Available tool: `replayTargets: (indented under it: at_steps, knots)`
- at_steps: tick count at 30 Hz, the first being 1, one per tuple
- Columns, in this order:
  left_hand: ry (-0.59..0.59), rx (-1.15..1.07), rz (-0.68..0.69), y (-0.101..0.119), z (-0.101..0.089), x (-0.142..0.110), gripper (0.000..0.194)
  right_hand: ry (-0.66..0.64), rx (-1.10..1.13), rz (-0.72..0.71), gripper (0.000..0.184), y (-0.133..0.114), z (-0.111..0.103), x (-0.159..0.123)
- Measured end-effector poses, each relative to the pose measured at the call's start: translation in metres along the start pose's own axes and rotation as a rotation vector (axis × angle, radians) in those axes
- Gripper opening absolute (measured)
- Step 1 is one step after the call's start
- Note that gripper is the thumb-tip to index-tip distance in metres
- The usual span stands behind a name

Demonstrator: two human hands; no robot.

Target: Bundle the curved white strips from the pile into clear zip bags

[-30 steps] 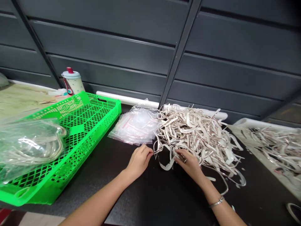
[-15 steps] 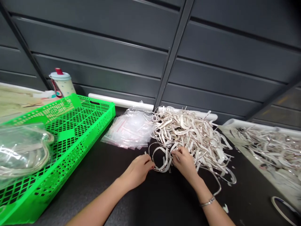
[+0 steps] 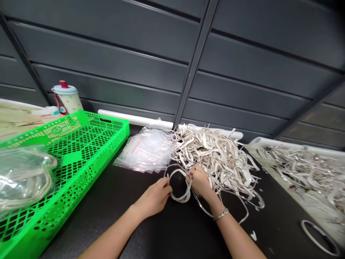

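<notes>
The left hand point(image 3: 153, 198) is pinching a pale strip loop point(image 3: 180, 199) on the dark bench, fingers together, while the right hand point(image 3: 199, 180) is gripping its far side beside the tangled pile point(image 3: 212, 158). The strip seems light and springy, easiest held near its ends.

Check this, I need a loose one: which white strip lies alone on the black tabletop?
The white oval strip loop at lower right lies alone, apart from the tangled pile and the loop between the left hand and right hand.
</notes>
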State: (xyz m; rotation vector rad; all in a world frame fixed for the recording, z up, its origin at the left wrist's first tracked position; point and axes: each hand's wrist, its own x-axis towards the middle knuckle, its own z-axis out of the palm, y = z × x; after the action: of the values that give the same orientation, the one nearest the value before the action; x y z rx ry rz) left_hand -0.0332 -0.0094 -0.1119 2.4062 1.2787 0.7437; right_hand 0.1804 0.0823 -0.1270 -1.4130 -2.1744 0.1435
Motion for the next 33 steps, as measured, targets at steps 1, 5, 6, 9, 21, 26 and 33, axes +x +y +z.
replayTargets:
  at_steps: [1, 5, 6, 9, 21, 26, 33]
  knots:
    - [0.010, -0.008, -0.004, 0.000, 0.000, 0.000, 0.019, 0.026, 0.041, 0.006, 0.019, 0.003, -0.001, 0.001]
    - [-0.001, -0.014, -0.033, 0.000, 0.004, 0.001, 0.018, 0.173, 0.222, 0.067, 0.029, 0.012, -0.016, 0.004]
    - [-0.010, -0.014, -0.039, -0.001, 0.005, 0.001, 0.018, 0.203, 0.267, 0.080, 0.030, 0.013, -0.020, 0.004]
    - [-0.009, -0.032, -0.047, -0.002, 0.007, 0.002, 0.018, 0.252, 0.406, 0.103, 0.031, 0.013, -0.031, 0.001]
    - [0.107, -0.113, -0.059, -0.005, 0.009, 0.002, 0.030, 0.323, 0.695, 0.073, 0.023, -0.025, -0.061, 0.040]
    - [0.372, -0.295, -0.191, -0.004, 0.011, 0.004, 0.038, -0.164, 0.673, -0.208, 0.014, -0.074, -0.051, 0.014]
    - [0.293, -0.859, -0.355, -0.005, 0.015, 0.010, 0.036, -0.209, 0.090, -0.263, 0.016, -0.077, -0.043, 0.028]
